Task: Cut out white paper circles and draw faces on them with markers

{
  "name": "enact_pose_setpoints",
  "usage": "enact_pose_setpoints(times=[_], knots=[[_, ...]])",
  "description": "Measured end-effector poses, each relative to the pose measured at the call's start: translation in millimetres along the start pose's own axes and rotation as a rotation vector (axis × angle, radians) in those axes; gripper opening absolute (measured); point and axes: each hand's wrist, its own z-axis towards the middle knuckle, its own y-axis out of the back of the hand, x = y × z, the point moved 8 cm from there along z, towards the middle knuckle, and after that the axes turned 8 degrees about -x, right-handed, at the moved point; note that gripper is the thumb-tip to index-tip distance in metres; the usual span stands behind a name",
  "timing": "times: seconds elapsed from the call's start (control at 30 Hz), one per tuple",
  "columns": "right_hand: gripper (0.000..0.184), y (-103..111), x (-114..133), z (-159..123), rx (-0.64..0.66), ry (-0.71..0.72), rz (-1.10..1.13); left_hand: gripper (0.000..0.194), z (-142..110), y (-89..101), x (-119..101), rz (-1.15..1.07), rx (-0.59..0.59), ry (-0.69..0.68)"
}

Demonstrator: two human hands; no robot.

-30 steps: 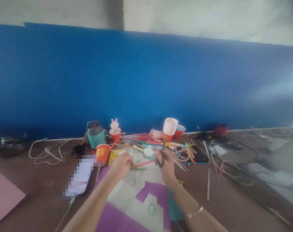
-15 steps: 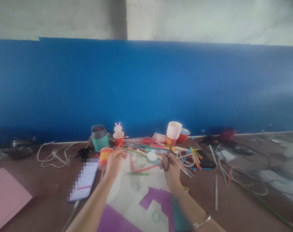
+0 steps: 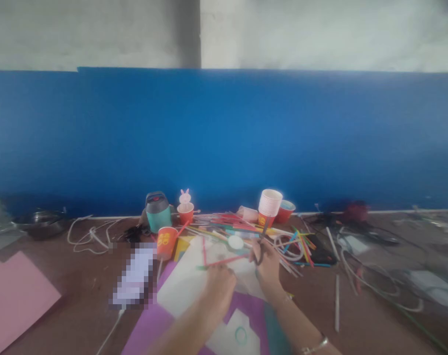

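My right hand [image 3: 267, 266] is closed round a pair of dark scissors [image 3: 262, 241], blades pointing away from me toward the straw pile. My left hand [image 3: 219, 288] rests curled on the white paper [image 3: 187, 286], close beside the right hand, near a green straw [image 3: 209, 267] and a red straw [image 3: 227, 260]. Its fingers are bent; what they hold, if anything, is hidden. Purple paper [image 3: 150, 330] lies under the white sheet, with a small green ring [image 3: 240, 335] on it.
A heap of coloured straws [image 3: 246, 227], an orange cup [image 3: 166, 241], a teal jug [image 3: 157, 212], a stack of cups [image 3: 270, 204], a phone [image 3: 135, 273], cables [image 3: 86, 234], pink paper [image 3: 17, 296] and a blue wall panel [image 3: 224, 138] surround the sheets.
My left hand drew back from near the orange cup to the white paper beside my right hand. The view drifted slightly; the right hand kept the scissors.
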Motion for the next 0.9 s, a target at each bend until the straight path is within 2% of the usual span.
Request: enact_pose_setpoints(times=[0.07, 0.17, 0.23, 0.37, 0.57, 0.7, 0.9], knots=[[0.035, 0.0, 0.5, 0.6, 0.007, 0.006, -0.01, 0.01, 4.0, -5.4, 1.2, 0.047, 0.005, 0.032], [0.034, -0.9, 0.7, 0.7, 0.026, 0.008, -0.004, 0.009, 4.8, -2.2, 8.5, 0.074, -0.001, 0.059], [0.033, -0.7, -0.4, 0.7, 0.024, -0.002, 0.011, 0.011, 2.9, 5.6, 15.4, 0.057, -0.016, 0.065], [0.03, -0.1, -6.8, 0.6, 0.004, -0.039, 0.042, 0.029, 2.5, 29.3, 30.6, -0.066, -0.115, 0.08], [0.028, 2.4, -12.7, 6.5, -0.004, -0.121, 0.164, 0.025, 7.5, 48.1, 53.0, -0.312, -0.222, 0.176], [0.028, 9.4, -6.8, 19.2, 0.002, -0.164, 0.235, 0.025, 7.3, 51.9, 65.5, -0.425, -0.257, 0.221], [0.03, 10.6, -0.6, 30.5, 0.102, -0.275, 0.371, 0.023, 7.4, 46.8, 71.4, -0.524, -0.223, 0.212]])
